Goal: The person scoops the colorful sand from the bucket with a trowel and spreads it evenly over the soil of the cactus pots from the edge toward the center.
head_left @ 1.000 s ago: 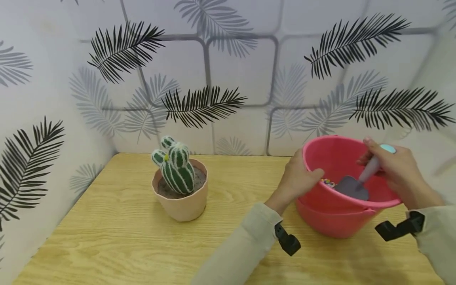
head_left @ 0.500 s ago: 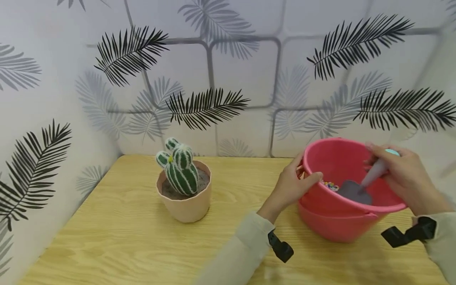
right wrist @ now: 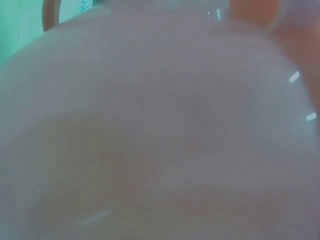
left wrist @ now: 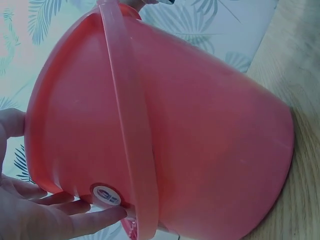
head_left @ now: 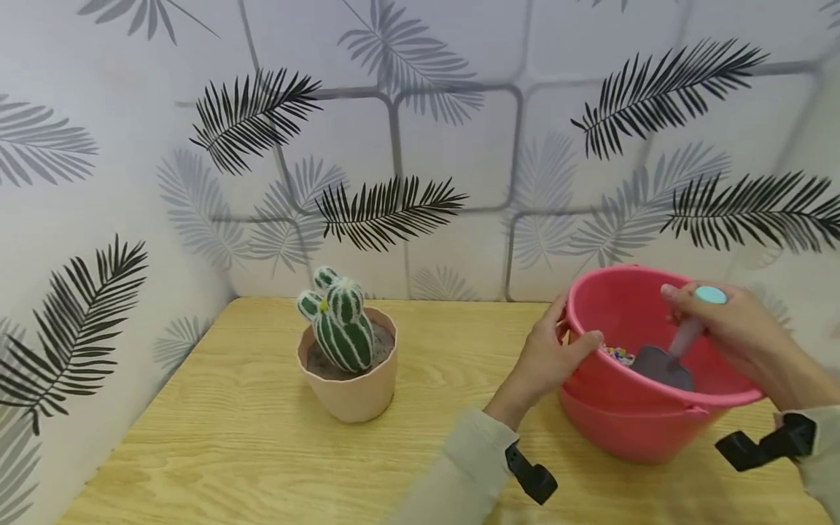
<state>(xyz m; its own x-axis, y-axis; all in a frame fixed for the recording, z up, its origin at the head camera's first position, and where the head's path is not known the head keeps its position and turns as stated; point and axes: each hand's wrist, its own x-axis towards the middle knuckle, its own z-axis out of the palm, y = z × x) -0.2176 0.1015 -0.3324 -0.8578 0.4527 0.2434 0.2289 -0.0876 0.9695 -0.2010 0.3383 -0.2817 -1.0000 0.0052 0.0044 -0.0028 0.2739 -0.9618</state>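
A pink bucket [head_left: 630, 430] stands on the table at the right of the head view, its mouth facing me. My left hand [head_left: 541, 357] grips its left rim, thumb over the edge and fingers outside. The left wrist view shows that hand's fingers [left wrist: 95, 221] near a round sticker [left wrist: 106, 196] and the bucket's hanging handle [left wrist: 127, 100]. Inside, small multicoloured beads [head_left: 619, 355] lie beside the dark grey blade of a hand trowel [head_left: 663, 368]. My right hand [head_left: 744, 328] holds the trowel's turquoise-ended handle. A blurred pinkish surface fills most of the right wrist view.
To the left, a cactus [head_left: 344, 335] with white-striped green stems sits in a peach pot [head_left: 354, 397] of grey soil. The wood-grain table [head_left: 262, 452] meets a leaf-patterned wall [head_left: 453, 146] behind the bucket.
The head view has shifted slightly, so everything sits a little lower and further right. Against the bucket, my right hand and the trowel's handle end have tipped slightly left. The left hand keeps its hold.
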